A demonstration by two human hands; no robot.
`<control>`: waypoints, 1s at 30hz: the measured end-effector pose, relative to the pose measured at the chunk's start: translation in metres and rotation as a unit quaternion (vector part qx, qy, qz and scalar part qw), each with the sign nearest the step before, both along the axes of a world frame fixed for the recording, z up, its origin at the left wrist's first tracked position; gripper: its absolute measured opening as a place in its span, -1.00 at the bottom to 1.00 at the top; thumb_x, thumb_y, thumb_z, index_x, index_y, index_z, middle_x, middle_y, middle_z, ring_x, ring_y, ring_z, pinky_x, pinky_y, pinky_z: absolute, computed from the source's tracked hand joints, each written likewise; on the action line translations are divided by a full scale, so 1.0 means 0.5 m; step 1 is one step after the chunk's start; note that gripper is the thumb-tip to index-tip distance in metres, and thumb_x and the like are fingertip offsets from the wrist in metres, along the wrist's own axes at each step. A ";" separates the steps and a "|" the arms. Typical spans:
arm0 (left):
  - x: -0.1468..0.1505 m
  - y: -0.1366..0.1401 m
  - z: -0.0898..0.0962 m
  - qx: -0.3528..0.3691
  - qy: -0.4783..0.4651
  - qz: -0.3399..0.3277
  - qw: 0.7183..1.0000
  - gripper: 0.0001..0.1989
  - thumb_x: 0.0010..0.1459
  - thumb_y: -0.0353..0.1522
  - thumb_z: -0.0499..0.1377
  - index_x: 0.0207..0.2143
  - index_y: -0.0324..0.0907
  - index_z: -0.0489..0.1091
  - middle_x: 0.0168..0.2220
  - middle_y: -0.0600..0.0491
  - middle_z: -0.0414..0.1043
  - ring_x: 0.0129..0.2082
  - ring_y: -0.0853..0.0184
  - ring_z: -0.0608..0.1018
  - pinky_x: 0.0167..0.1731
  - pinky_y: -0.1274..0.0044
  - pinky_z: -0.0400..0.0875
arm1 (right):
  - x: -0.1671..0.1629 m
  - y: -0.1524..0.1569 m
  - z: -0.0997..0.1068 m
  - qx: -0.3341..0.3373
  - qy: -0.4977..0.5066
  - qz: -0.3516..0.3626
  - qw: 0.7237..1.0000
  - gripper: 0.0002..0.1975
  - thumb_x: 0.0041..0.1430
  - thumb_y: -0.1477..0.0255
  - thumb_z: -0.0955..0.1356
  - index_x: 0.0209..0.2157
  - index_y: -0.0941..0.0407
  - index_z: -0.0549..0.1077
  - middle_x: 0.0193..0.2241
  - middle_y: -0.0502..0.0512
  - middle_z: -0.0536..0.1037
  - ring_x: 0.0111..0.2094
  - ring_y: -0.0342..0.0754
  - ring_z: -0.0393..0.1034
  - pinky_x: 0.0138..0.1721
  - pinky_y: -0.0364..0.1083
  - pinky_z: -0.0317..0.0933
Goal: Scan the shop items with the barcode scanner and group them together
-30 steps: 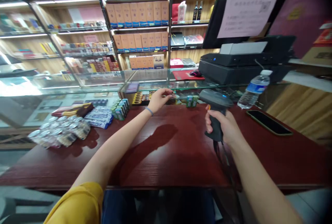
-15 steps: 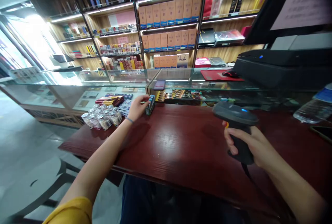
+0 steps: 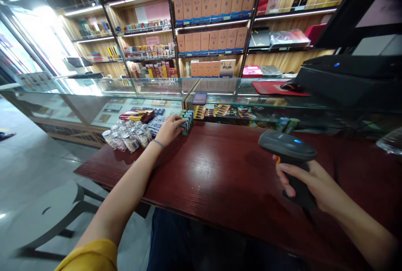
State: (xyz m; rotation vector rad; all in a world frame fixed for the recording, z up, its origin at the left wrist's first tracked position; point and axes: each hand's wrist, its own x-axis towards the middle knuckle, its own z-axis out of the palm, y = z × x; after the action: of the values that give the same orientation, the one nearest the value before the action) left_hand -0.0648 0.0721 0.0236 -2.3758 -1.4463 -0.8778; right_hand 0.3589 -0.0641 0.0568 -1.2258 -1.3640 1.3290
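Left hand (image 3: pixel 170 131) is shifted leftward, grip unclear, to small green-and-blue cylinders (image 3: pixel 189 121), apparently being handled; careful pinching seems required; black pistol-shaped scanner (image 3: pixel 286 143) is grasped by right hand (image 3: pixel 319 186).

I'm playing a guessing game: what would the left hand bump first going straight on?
Probably the small green packs: the left hand reaches right up to them, though I can't tell if it touches.

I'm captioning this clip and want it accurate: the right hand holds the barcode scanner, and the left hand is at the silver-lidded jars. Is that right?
Not quite: in the head view, the left hand is at the small green packs; the silver-lidded jars stand to its left. The right hand does hold the barcode scanner.
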 end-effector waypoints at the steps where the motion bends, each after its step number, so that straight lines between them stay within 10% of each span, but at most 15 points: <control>1: 0.001 -0.001 0.001 0.001 -0.001 0.000 1.000 -0.66 0.13 -0.44 0.21 -0.02 -0.11 0.48 -0.06 -0.09 0.42 -0.04 0.14 0.45 0.05 0.26 0.36 | 0.001 0.001 0.000 0.003 -0.004 0.001 1.000 -0.72 0.11 0.19 0.45 -0.27 0.08 0.44 -0.62 -0.05 0.38 -0.71 -0.16 0.24 -0.64 -0.15 0.14; 13: 0.056 -0.051 0.036 -0.028 -0.107 -0.066 0.992 -0.69 0.22 -0.34 0.18 0.02 -0.10 0.38 -0.07 -0.02 0.42 -0.12 0.25 0.50 -0.06 0.39 0.43 | 0.004 0.005 -0.002 0.017 -0.001 0.008 1.000 -0.72 0.13 0.21 0.44 -0.23 0.09 0.43 -0.63 -0.08 0.38 -0.72 -0.16 0.25 -0.65 -0.15 0.17; 30: 0.150 -0.055 -0.020 0.014 -0.214 -0.136 0.967 -0.85 0.16 -0.33 0.27 -0.22 -0.13 0.38 -0.19 0.02 0.48 -0.15 0.30 0.51 -0.07 0.41 0.41 | 0.002 0.017 -0.024 0.084 -0.184 0.065 0.977 -0.63 0.17 0.21 0.40 -0.60 0.10 0.35 -0.75 -0.03 0.40 -0.72 -0.15 0.29 -0.55 -0.14 0.20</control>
State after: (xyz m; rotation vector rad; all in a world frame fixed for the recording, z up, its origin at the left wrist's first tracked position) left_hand 0.0100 0.0446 0.0134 -2.5069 -1.2333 -1.5491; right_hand 0.3597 -0.0557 0.0448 -1.3280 -1.8065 1.0788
